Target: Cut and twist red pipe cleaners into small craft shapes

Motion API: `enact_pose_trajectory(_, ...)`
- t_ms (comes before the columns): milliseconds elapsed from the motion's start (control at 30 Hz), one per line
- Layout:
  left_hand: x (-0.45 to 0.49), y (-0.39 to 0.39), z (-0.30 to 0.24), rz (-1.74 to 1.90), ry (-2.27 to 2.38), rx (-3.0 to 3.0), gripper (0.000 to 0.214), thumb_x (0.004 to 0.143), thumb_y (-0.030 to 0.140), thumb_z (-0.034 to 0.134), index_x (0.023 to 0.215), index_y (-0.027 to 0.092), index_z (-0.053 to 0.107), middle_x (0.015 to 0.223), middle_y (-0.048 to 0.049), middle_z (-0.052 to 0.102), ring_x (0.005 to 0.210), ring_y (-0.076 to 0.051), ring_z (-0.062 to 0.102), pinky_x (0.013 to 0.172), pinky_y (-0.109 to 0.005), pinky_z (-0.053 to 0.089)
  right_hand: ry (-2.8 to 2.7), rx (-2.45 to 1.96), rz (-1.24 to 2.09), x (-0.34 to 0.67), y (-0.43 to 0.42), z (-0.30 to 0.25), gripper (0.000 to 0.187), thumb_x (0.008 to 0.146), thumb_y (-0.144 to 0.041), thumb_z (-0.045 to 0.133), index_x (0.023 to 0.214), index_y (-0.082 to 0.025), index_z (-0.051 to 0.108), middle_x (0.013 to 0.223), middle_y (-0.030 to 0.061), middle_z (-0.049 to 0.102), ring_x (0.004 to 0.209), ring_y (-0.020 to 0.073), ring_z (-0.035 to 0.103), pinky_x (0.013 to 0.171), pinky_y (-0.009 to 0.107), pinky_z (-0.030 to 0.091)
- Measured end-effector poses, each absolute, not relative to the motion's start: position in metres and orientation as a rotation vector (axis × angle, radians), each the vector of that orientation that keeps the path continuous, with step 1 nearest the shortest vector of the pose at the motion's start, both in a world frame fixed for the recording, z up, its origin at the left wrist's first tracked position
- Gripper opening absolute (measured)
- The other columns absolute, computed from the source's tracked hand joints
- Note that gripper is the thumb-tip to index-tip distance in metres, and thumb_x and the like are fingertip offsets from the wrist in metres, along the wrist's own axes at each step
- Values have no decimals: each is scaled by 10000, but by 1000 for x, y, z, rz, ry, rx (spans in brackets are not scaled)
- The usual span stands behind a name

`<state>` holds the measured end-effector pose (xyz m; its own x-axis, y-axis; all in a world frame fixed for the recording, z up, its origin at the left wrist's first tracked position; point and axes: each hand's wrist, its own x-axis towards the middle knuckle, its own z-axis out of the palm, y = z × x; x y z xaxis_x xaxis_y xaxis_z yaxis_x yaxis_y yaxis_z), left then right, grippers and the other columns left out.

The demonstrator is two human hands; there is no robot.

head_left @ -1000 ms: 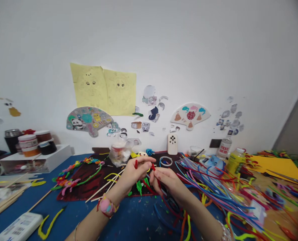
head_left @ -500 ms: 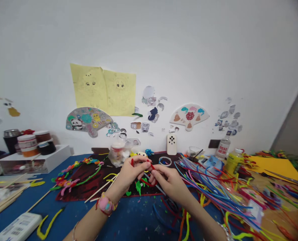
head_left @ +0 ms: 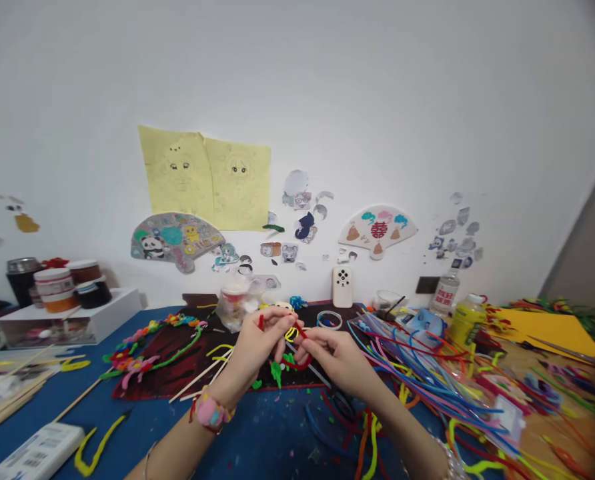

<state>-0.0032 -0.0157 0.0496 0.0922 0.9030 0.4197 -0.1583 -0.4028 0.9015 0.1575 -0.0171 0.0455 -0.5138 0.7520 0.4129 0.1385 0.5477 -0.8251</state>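
Note:
Both my hands meet above the middle of the blue table (head_left: 257,440). My left hand (head_left: 257,347) is closed, pinching one end of a red pipe cleaner (head_left: 300,363). My right hand (head_left: 335,357) is closed on the other part of the same red pipe cleaner, which curves into a loop between the two hands. A pink pompom bracelet (head_left: 208,412) sits on my left wrist. Under the hands lie green scraps (head_left: 277,370) on a dark red mat (head_left: 187,363).
A heap of coloured pipe cleaners (head_left: 437,380) covers the right side. Wooden sticks (head_left: 202,373), a flower garland (head_left: 147,347), a yellow bent pipe cleaner (head_left: 95,450) and a white box (head_left: 37,453) lie left. Paint jars (head_left: 65,283) stand on a white tray. A yellow bottle (head_left: 470,320) and paper fans (head_left: 377,230) are behind.
The red pipe cleaner has been bent from a straighter run into a loop. Both hands drifted slightly up and left, closer together.

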Motion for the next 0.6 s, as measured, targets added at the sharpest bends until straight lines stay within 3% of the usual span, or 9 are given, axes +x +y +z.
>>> enact_pose_trajectory(167, -4, -12, 49, 1343, 713, 1325, 223, 746, 329, 625, 779, 112, 593, 509, 35, 565, 274, 29, 204, 337, -161, 121, -2082, -709, 991, 160, -23, 51, 266, 878, -312, 448, 742, -152, 611, 663, 33, 667, 613, 144, 634, 619, 260, 499)
enact_pose_trajectory(267, -5, -10, 47, 1332, 698, 1277, 221, 746, 325, 624, 765, 106, 594, 479, 46, 533, 278, 27, 184, 340, -172, 114, -2033, -714, 943, 161, -20, 50, 272, 877, -319, 449, 748, -148, 617, 686, 44, 671, 637, 147, 636, 641, 264, 499)
enact_pose_trajectory(367, -4, -10, 48, 1401, 700, 1246, 213, 763, 313, 615, 843, 116, 598, 505, 51, 522, 304, 21, 210, 353, -165, 132, -1957, -718, 998, 159, -13, 45, 256, 869, -334, 458, 825, -139, 619, 708, 58, 676, 634, 155, 639, 638, 280, 502)
enact_pose_trajectory(500, -3, -12, 53, 1475, 561, 1131, 262, 803, 309, 565, 1008, 147, 569, 789, -21, 588, 441, -14, 375, 420, -160, 263, -1782, -680, 1122, 158, -2, 39, 286, 841, -369, 497, 953, -121, 585, 718, 69, 677, 618, 156, 641, 636, 298, 501)
enact_pose_trajectory(600, -2, -10, 55, 1445, 433, 1036, 223, 827, 288, 506, 953, 122, 585, 840, -43, 556, 535, -53, 429, 481, -187, 333, -1680, -626, 1205, 159, 4, 36, 356, 811, -375, 543, 1065, -125, 524, 694, 55, 674, 610, 149, 635, 650, 306, 496)
